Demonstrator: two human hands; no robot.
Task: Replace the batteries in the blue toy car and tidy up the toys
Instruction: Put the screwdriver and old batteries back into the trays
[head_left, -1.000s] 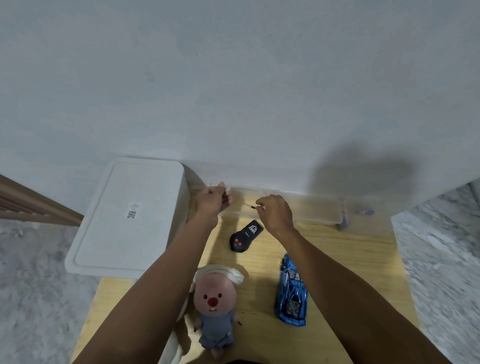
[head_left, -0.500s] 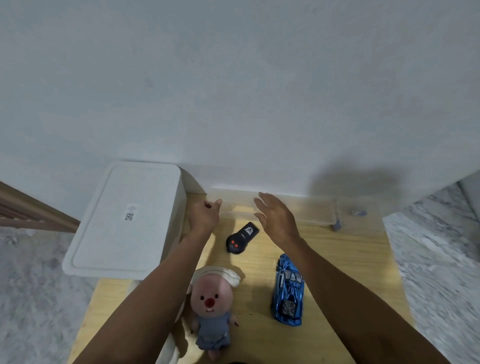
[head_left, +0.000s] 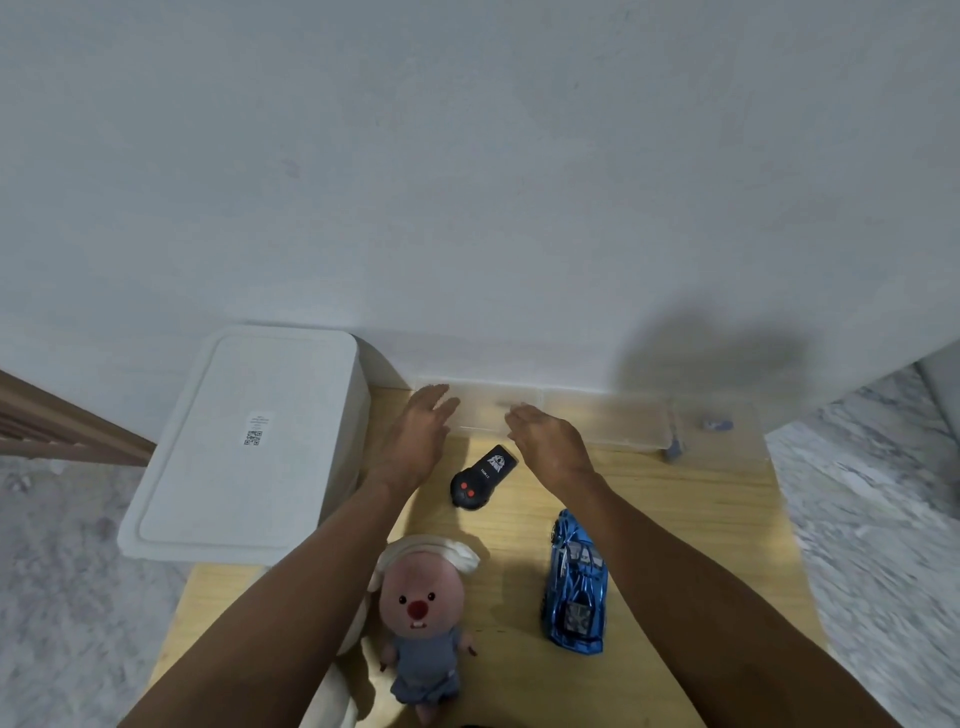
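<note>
A pale grey wall (head_left: 467, 182) fills the view beyond both hands, with a soft shadow on it up and to the right of the right hand. Marbled grey floor (head_left: 872, 519) lies out past each forearm, and a brown wooden rail (head_left: 62, 431) is cut off by the frame far to the left of the left hand. The light wooden worktop (head_left: 701, 519) stretches beneath the hands and back toward the person. A large white lidded bin (head_left: 249, 447) stands just left of the left hand, its lid bearing a small code label. A clear plastic box (head_left: 587, 415) lies against the wall right at the fingertips and runs off to the right of the right hand; its edges are faint and blurred, and something small and blue past its far right end cannot be made out. The left hand (head_left: 418, 434) and right hand (head_left: 550, 441) both hover with fingers loosely spread, holding nothing, near each other above the box's near edge. A plush toy (head_left: 421, 618) with a pink face and red nose lies near the left forearm, partly overlapping something white that is hard to identify. The blue toy car (head_left: 574, 587) sits behind the right hand, just beside the right forearm. A black remote (head_left: 480, 478) with two red buttons rests between the wrists.
</note>
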